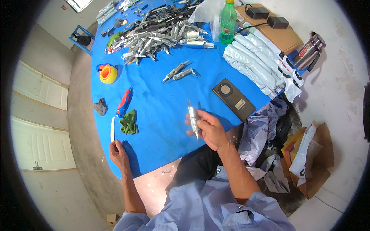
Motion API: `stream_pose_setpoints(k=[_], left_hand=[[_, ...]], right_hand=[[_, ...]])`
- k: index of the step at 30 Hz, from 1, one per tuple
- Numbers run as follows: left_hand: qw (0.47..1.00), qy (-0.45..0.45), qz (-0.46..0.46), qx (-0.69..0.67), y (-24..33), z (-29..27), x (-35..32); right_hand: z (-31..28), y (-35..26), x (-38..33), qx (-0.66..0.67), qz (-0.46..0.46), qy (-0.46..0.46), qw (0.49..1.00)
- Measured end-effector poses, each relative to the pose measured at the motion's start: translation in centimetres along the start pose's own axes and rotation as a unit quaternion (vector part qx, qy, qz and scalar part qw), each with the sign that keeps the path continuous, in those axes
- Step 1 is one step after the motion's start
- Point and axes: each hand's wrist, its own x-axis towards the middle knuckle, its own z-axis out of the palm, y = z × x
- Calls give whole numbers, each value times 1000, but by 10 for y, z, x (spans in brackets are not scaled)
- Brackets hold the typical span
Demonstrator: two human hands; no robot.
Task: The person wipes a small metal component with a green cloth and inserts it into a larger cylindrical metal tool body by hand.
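My right hand [211, 130] grips a slim silver-and-white cylindrical device [193, 118] with a thin shaft at its upper end, held upright just above the blue-covered table. At the table's left edge, my left hand [119, 154] pinches the lower end of a narrow yellow-and-white strip-like tool [112, 130]; its exact kind is unclear. Close by lie a red-and-blue screwdriver [124, 102], a crumpled green cloth [129, 123] and a grey wad [101, 107]. Two similar slim devices [176, 72] rest farther up the table.
A big pile of similar devices [154, 38] covers the far table. At right are a black phone [233, 99], rolled plastic bags [252, 63], a green bottle [228, 23] and a steel flask [309, 52]. A yellow tape roll [108, 74] sits left; an open carton [323, 161] stands lower right.
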Motion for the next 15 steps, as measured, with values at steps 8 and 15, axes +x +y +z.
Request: stream_pose_setpoints(k=[8,15], left_hand=[[999,27,17,-1,1,0,1],[998,-21,54,-5,54,5,-3]], right_hand=[[0,7,3,-46,-9,-21,999],[-1,9,2,-95,-4,1,995]])
